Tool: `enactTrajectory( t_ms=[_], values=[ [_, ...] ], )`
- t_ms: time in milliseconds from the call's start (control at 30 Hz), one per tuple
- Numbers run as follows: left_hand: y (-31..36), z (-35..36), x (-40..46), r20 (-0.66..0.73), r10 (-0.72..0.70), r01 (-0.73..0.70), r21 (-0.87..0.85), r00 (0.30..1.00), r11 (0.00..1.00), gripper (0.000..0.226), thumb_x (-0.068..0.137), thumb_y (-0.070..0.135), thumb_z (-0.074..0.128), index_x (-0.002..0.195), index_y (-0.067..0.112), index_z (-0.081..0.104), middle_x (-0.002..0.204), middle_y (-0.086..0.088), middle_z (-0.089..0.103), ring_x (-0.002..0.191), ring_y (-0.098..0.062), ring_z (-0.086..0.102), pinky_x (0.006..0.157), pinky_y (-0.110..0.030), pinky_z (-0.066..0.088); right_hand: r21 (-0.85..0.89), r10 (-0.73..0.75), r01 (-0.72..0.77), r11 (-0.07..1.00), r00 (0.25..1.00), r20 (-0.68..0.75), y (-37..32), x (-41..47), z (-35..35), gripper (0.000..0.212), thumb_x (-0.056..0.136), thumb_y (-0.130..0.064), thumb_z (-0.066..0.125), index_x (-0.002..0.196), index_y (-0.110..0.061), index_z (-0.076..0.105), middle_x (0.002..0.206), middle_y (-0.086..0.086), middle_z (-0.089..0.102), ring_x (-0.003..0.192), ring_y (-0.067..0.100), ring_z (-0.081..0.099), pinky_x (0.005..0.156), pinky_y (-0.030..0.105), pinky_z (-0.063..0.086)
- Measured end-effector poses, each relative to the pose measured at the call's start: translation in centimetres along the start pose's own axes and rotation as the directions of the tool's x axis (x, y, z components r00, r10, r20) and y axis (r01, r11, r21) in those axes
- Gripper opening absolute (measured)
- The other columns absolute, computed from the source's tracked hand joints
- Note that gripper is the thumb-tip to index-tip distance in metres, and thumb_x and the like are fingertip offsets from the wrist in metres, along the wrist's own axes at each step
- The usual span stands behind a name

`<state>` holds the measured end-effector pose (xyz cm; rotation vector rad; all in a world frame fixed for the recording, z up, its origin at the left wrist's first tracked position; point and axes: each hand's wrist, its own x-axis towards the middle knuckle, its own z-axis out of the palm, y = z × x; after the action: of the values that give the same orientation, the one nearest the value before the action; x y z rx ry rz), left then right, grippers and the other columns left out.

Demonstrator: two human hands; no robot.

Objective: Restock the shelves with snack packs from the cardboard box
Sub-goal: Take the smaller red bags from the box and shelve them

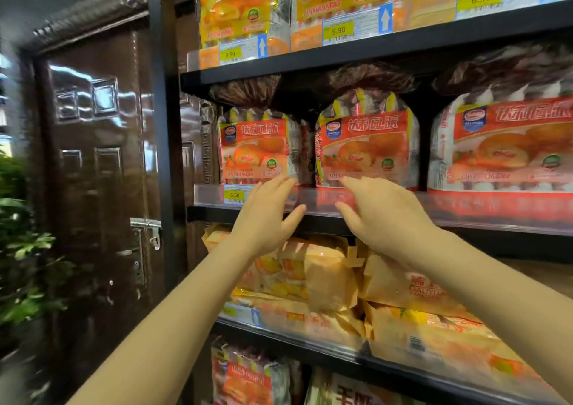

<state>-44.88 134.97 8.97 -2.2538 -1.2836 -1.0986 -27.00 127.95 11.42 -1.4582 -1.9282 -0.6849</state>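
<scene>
Left hand point(266, 215): raised at middle shelf point(310, 215) edge, fingers straight and spread, nothing held; fingertips at lower corner of leftmost red snack pack point(259, 147), contact not resolved. Right hand point(381, 212): likewise spread, nothing held, fingertips at base of second red snack pack point(367, 144). Both packs stood upright behind clear shelf lip, third red pack point(502, 144) further right. Price tag point(234, 194) marked 6.50 at left. Yellow packs point(238, 7) shelved above, tan packs point(328, 277) below. Cardboard box not seen. Brown door point(93, 156) far left.
</scene>
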Motion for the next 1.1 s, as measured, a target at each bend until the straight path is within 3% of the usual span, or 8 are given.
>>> enactTrajectory(
  t_ms=[100,267,433,567,667,767,933,1100],
  values=[
    [0.4,-1.2,-2.5,0.023,-0.019,0.016,0.143,1.0,0.99,0.054,0.094,0.04,0.044,0.141,0.015,0.035,0.143,-0.003,0.04,0.131,-0.02,0.035,0.111,-0.035,0.023,0.064,-0.09,0.09,0.994,0.996,0.0,-0.5,-1.6,0.4,0.043,0.094,-0.039,0.046,0.133,-0.019,0.048,0.126,0.001,0.06,0.116,0.023,0.054,0.092,0.036,0.046],
    [0.1,-3.5,-8.3,0.113,-0.128,0.081,0.355,0.985,0.931,0.052,0.094,0.044,0.042,0.139,0.019,0.038,0.14,-0.001,0.045,0.13,-0.019,0.039,0.113,-0.037,0.019,0.187,-0.196,0.184,0.965,0.979,0.048,-1.3,-4.2,2.4,0.044,0.092,-0.038,0.048,0.133,-0.022,0.05,0.13,-0.001,0.059,0.12,0.022,0.053,0.095,0.036,0.043],
    [0.3,-6.7,-15.8,0.092,-0.318,0.229,0.511,0.944,0.828,0.052,0.091,0.044,0.046,0.136,0.017,0.043,0.133,-0.003,0.052,0.122,-0.021,0.048,0.109,-0.04,0.029,0.329,-0.297,0.273,0.904,0.954,0.026,-4.0,-6.8,4.4,0.034,0.089,-0.036,0.054,0.118,-0.02,0.059,0.116,0.002,0.065,0.107,0.023,0.06,0.085,0.032,0.047],
    [1.0,-10.0,-22.5,0.07,-0.477,0.328,0.64,0.876,0.695,0.054,0.09,0.046,0.04,0.133,0.015,0.047,0.13,-0.005,0.054,0.12,-0.024,0.051,0.107,-0.045,0.031,0.425,-0.44,0.393,0.815,0.898,0.014,-7.9,-9.0,5.9,0.031,0.087,-0.031,0.059,0.112,-0.015,0.064,0.109,0.004,0.068,0.102,0.027,0.063,0.081,0.036,0.051],
    [2.2,-12.8,-27.8,0.028,-0.595,0.403,0.709,0.804,0.578,0.057,0.085,0.047,0.035,0.125,0.011,0.054,0.12,-0.009,0.059,0.11,-0.028,0.057,0.1,-0.046,0.039,0.486,-0.533,0.473,0.734,0.846,-0.02,-11.9,-11.4,6.7,0.029,0.072,-0.026,0.077,0.095,-0.011,0.07,0.087,0.005,0.073,0.08,0.026,0.069,0.065,0.035,0.056],
    [4.1,-15.9,-32.4,0.009,-0.691,0.444,0.76,0.723,0.474,0.056,0.086,0.048,0.035,0.123,0.011,0.055,0.117,-0.009,0.06,0.105,-0.028,0.059,0.094,-0.041,0.043,0.554,-0.61,0.543,0.631,0.789,-0.079,-15.9,-14.2,6.8,0.034,0.057,-0.022,0.087,0.086,-0.01,0.072,0.077,0.003,0.072,0.069,0.022,0.07,0.059,0.031,0.056],
    [7.5,-20.6,-38.8,-0.081,-0.783,0.493,0.815,0.617,0.305,0.048,0.086,0.04,0.053,0.124,0.009,0.054,0.117,-0.01,0.061,0.107,-0.029,0.058,0.096,-0.041,0.041,0.66,-0.702,0.565,0.495,0.707,-0.079,-22.0,-18.2,6.3,0.026,0.061,-0.022,0.084,0.08,-0.012,0.069,0.074,0.001,0.07,0.068,0.022,0.068,0.059,0.032,0.056],
    [10.4,-24.8,-45.0,-0.181,-0.841,0.538,0.83,0.51,0.147,0.052,0.082,0.045,0.036,0.111,0.01,0.06,0.102,-0.008,0.065,0.09,-0.029,0.063,0.082,-0.04,0.051,0.721,-0.781,0.572,0.391,0.621,-0.069,-27.5,-21.5,4.1,0.022,0.069,-0.023,0.078,0.085,-0.012,0.068,0.079,0.003,0.07,0.074,0.026,0.067,0.062,0.036,0.055]
  ],
)
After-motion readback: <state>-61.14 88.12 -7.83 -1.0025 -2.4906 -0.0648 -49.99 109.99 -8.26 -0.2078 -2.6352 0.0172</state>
